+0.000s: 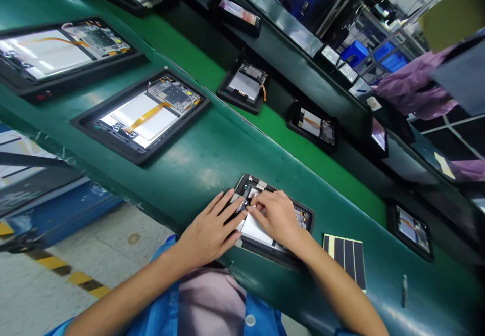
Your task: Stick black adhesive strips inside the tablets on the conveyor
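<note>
An opened tablet [255, 229] with a white battery and exposed circuit boards lies in a black tray [311, 221] at the bench's front edge. My left hand [212, 229] rests flat over the tablet's left end, its fingers spread. Bent over the same end, my right hand [279, 217] has thumb and fingertips pinched together close to the left fingertips. Whatever small piece is in that pinch is hidden by the fingers. Right of the tray is a sheet of black strips [349, 261], with a slim metallic tool [405, 290] farther right.
Two more opened tablets in trays [146, 120] [64, 55] sit on the bench to the left. Beyond the bench edge runs a green conveyor belt [282, 130] with several trayed tablets [244, 84] along it. A person's pink sleeve [413, 84] shows across the line.
</note>
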`<state>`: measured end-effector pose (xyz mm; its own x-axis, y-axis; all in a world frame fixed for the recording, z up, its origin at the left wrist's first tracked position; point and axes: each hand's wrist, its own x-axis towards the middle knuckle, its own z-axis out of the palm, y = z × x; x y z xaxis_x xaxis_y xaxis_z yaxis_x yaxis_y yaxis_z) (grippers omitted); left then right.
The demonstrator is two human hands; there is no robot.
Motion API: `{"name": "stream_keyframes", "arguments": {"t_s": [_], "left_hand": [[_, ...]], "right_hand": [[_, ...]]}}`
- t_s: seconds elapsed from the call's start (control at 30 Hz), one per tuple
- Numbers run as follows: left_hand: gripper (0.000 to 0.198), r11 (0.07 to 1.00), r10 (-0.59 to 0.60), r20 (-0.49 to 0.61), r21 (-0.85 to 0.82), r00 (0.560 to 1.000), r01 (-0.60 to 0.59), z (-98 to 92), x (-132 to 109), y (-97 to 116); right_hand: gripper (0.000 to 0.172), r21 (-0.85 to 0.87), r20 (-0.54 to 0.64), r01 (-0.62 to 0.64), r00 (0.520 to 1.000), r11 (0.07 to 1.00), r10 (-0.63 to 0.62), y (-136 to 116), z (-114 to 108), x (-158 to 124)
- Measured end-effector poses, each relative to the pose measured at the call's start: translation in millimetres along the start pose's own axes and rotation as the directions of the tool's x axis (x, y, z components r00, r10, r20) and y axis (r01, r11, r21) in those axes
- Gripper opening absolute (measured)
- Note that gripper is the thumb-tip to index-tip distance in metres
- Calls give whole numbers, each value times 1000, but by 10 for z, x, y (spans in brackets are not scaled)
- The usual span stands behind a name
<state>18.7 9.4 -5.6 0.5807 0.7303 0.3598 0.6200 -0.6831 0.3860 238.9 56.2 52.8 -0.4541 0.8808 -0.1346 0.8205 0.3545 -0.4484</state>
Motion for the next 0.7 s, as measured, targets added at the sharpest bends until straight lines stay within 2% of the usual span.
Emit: {"name": "stream_keyframes", "arguments": {"t_s": [0.17,0.33,0.4,0.5,0.6,0.7], "left_hand": [[40,1000,-8,8,10,1000,8,1,3,11],[38,1000,-18,18,-5,1000,18,13,1,29],[39,1000,-25,17,-16,1000,25,11,-3,22],[42,999,-13,25,-49,1000,14,-15,-15,-11],[45,997,27,24,-80,999,-25,-66,-27,-53],[52,994,60,23,-92,998,-58,-97,-38,-80]], "right_hand": [[11,-33,65,-34,997,999,37,-53,-57,52],[11,-36,78,-8,997,999,10,-49,-70,65],[9,-7,18,0,1000,1000,1,-13,-79,15],[16,48,-166,-12,986,999,19,90,-122,-172],[24,80,-341,-53,937,995,77,255,-187,-492],[27,86,-459,-187,864,979,205,477,-227,-907]]}}
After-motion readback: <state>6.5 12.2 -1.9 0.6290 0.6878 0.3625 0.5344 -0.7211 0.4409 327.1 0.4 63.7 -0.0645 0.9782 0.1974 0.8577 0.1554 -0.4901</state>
